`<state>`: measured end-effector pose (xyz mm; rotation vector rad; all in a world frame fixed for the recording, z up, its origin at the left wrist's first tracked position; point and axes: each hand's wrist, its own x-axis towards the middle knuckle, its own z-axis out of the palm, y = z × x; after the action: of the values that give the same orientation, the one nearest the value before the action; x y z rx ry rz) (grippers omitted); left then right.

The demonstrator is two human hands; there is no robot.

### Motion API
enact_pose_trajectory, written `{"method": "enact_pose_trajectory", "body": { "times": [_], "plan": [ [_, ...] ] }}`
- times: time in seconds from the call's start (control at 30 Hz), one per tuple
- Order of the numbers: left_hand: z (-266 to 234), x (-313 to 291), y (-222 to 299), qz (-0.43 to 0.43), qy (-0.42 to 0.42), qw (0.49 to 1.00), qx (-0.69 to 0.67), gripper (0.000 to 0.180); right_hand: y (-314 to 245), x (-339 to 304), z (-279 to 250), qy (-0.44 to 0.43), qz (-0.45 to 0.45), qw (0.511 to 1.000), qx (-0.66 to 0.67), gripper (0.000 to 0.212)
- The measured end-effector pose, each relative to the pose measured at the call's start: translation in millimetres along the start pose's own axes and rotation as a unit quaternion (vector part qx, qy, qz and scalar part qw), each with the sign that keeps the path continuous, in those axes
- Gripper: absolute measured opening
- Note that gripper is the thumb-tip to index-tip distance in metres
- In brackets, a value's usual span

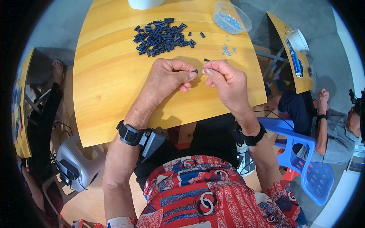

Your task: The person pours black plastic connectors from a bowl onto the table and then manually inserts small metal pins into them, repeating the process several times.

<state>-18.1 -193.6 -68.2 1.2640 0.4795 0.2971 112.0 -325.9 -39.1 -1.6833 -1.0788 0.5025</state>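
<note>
My left hand (169, 78) pinches a small black plastic part (196, 71) between thumb and fingertips above the wooden table (114, 91). Just beside it, my right hand (227, 80) is closed in a pinch, its fingertips almost meeting the left ones. Whatever the right fingers hold is too small to make out. Beyond my hands lies a heap of small black plastic parts (161, 37). One loose black part (206, 60) rests just past my fingertips. Several tiny silvery metal pieces (227, 50) are scattered beyond my right hand.
A clear plastic bowl (243, 26) of small silvery-blue pieces stands at the far right corner, a white container (146, 3) at the far edge. At right, a person sits near a blue plastic chair (300, 148) and another table (304, 81). A white stool (81, 163) stands at left.
</note>
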Motion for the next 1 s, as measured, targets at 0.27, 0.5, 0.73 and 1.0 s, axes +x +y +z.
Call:
{"method": "enact_pose_trajectory", "body": {
  "times": [0.27, 0.5, 0.73, 1.0],
  "plan": [
    [0, 0, 1, -0.024, -0.012, 1.0, -0.01, 0.013, 4, -2, 7, 0.021, -0.176, 0.97, -0.168, 0.01],
    [-1, 0, -4, -0.016, 0.001, 0.999, -0.039, 0.008, 4, -5, 16, 0.016, -0.209, 0.954, -0.216, 0.008],
    [1, 1, -4, -0.027, 0.0, 1.0, -0.008, 0.008, 8, -3, 12, -0.033, -0.155, 0.976, -0.152, 0.009],
    [1, -1, 1, -0.003, -0.007, 0.999, -0.034, 0.011, 7, 29, -23, 0.036, -0.126, 0.975, -0.181, 0.01]
  ]
}}
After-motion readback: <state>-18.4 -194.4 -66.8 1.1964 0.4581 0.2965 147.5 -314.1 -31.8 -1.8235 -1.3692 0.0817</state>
